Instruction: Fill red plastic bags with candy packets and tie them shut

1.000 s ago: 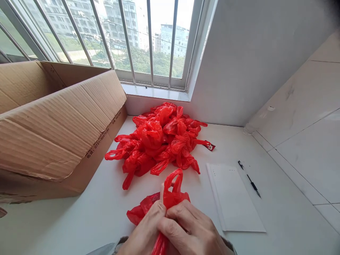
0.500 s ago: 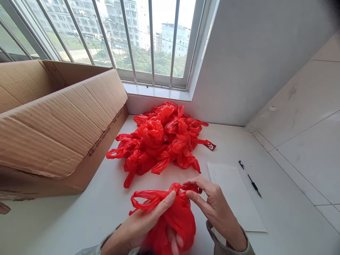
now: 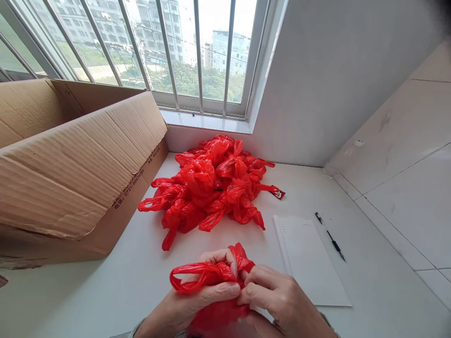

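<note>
1. Red bag (image 3: 220,312) is low in the middle of the view, gathered between both hands.
2. Left hand (image 3: 190,303) grips its bunched neck between thumb and curled fingers; one handle loop (image 3: 192,271) lies over that hand, pointing left.
3. Right hand (image 3: 278,293) pinches the plastic just beside the left thumb tip; whether a knot has formed is hidden by the fingers.
4. Half a second ago the right fingers were drawing a strand out to the right, with the bag bulging below; now they have closed in, so the work seems to have moved into the neck itself.
5. Beyond the hands, the pile of red bags (image 3: 218,183) sits unchanged on the bench (image 3: 88,300), a dark packet (image 3: 278,193) at its right edge.
6. White paper (image 3: 313,263) and a black pen (image 3: 336,246) lie to the right, undisturbed.
7. Cardboard box (image 3: 77,173) stands open at left, below the barred window (image 3: 183,80).
</note>
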